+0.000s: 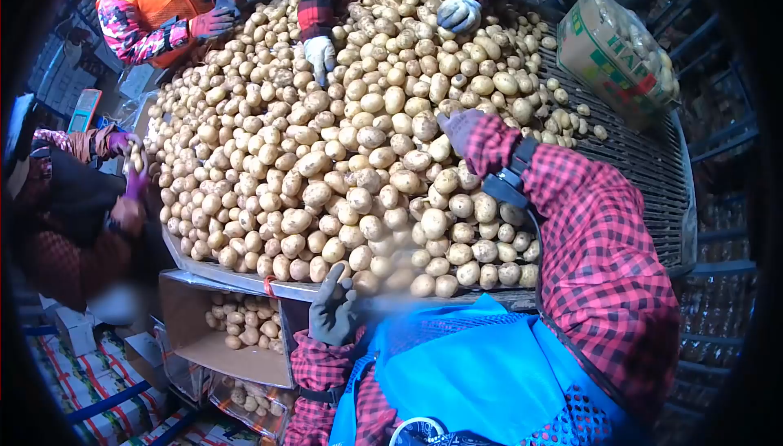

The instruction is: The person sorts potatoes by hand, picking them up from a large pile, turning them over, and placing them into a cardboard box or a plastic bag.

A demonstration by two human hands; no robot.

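A wide heap of pale, soil-specked potatoes (pixel 359 199) covers the metal sorting table (pixel 220 271). My right hand (pixel 463 130), in a purple-grey glove, rests on the right part of the heap. Its fingers point left and touch potatoes; the fingertips are partly hidden, and no potato shows in its grasp. Close to my body, my left hand (pixel 333 313) in a dark grey glove is raised at the table's near edge. Its fingers are apart, with nothing visible in them, and the nearest potatoes lie just beyond.
Across the table a person's white-gloved hands (pixel 319 56) touch the heap. Other people stand at the far left and left side, one with purple gloves (pixel 135 170). A printed carton (pixel 608 50) sits on the slatted right end. Below the rim is an open cardboard box (pixel 236 356) with potatoes.
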